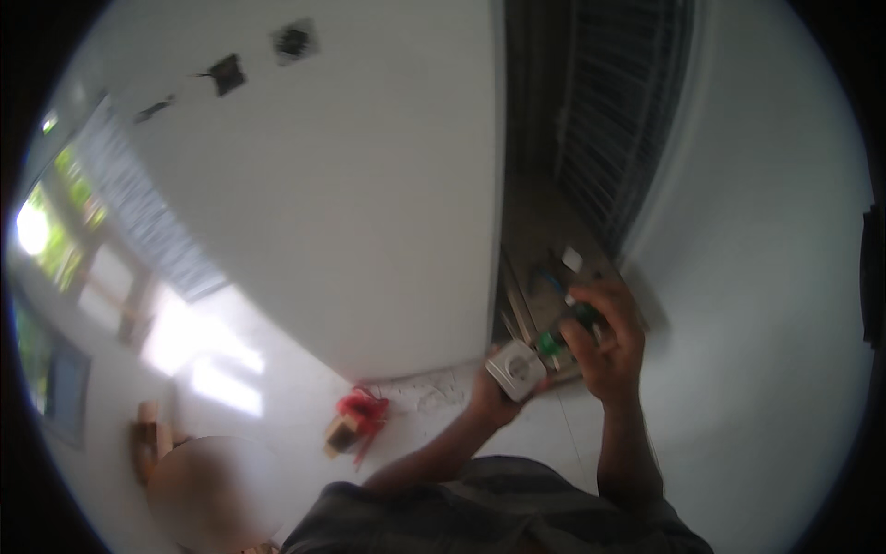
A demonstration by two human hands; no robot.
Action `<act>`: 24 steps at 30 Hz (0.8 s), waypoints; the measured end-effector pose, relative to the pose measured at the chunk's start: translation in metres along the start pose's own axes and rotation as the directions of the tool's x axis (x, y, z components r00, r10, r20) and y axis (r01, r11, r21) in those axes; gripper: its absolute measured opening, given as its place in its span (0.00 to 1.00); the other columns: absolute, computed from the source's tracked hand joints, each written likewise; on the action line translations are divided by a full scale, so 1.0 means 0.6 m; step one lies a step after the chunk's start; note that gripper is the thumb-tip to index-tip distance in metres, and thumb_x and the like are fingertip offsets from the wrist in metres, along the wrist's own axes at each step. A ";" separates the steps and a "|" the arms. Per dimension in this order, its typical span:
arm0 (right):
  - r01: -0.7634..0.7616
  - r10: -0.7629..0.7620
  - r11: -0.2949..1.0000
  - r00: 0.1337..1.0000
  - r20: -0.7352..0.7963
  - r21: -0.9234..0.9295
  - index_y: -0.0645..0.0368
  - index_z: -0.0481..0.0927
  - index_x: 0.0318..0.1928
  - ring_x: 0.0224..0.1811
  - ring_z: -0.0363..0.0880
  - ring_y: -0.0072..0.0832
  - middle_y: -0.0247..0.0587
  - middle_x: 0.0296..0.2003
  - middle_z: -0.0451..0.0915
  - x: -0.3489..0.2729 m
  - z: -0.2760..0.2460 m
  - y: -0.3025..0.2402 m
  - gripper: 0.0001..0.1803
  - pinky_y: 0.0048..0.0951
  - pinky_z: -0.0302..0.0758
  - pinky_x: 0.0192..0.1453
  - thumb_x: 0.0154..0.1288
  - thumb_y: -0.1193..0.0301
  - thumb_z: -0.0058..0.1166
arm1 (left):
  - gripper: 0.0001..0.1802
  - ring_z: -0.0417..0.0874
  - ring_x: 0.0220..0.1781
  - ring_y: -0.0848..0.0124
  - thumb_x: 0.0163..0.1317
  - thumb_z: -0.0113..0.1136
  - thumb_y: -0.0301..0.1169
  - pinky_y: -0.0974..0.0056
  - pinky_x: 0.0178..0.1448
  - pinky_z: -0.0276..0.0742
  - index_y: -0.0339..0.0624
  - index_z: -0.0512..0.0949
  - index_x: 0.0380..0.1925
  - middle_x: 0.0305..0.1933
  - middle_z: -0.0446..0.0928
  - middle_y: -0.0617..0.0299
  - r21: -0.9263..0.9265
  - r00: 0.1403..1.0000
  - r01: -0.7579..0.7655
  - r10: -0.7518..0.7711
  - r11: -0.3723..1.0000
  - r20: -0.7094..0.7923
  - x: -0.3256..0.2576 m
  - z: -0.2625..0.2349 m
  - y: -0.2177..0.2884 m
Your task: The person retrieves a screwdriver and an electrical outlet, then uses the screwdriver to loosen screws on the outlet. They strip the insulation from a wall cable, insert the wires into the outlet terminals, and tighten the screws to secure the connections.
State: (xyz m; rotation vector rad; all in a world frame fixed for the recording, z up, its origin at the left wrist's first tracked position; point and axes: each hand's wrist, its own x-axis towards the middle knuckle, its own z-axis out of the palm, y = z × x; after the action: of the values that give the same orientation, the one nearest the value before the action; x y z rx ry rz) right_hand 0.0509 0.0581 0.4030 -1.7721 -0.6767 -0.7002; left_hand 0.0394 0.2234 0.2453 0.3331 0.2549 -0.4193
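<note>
Your left hand (496, 399), lower centre, holds a pale square socket (517, 370); beside it, your right hand (613, 362) grips a green tool (551, 345). Dark wall openings (226, 75) show upper left; red bundle (365, 412), lower left.

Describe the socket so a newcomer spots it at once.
Start at the dark opening; near its lower end is the left hand. It holds the socket, a pale, squarish plate with a round centre, unlike the green tool beside it.

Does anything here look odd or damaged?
Yes: two dark square patches at the upper left of the pale wall look like uncovered openings, breaking its smooth surface. A crumpled red thing lies loose on the floor. The pale socket in the left hand shows no obvious damage.
</note>
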 end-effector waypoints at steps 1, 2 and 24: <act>-0.073 0.072 0.996 0.997 -0.007 -0.051 0.68 0.82 0.59 0.54 0.84 0.35 0.50 0.53 0.84 -0.007 -0.005 -0.005 0.23 0.34 0.79 0.59 0.63 0.77 0.58 | 0.24 0.85 0.58 0.53 0.80 0.50 0.51 0.47 0.60 0.84 0.41 0.74 0.57 0.53 0.83 0.53 0.002 0.999 -0.023 0.023 1.000 0.026 -0.007 0.009 -0.003; -0.054 0.054 0.999 0.998 -0.031 -0.003 0.68 0.82 0.58 0.54 0.83 0.35 0.49 0.52 0.84 -0.013 -0.010 -0.009 0.22 0.34 0.79 0.58 0.62 0.78 0.59 | 0.22 0.86 0.56 0.56 0.76 0.57 0.47 0.51 0.58 0.84 0.40 0.73 0.55 0.52 0.83 0.54 0.144 0.995 -0.101 0.097 0.984 0.038 -0.004 0.002 -0.014; -0.077 0.073 0.973 0.997 0.024 0.217 0.67 0.82 0.59 0.56 0.82 0.34 0.54 0.53 0.82 -0.013 -0.014 -0.014 0.22 0.34 0.78 0.60 0.64 0.80 0.57 | 0.28 0.87 0.48 0.71 0.58 0.80 0.30 0.64 0.51 0.83 0.34 0.72 0.51 0.46 0.84 0.58 0.321 0.981 -0.189 0.193 0.928 0.018 -0.018 0.038 -0.010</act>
State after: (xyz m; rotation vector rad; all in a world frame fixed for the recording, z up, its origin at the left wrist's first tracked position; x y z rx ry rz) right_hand 0.0385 0.0513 0.4048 -1.5941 -0.6676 -0.5397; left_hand 0.0313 0.2134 0.2680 0.6760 0.1646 -0.2644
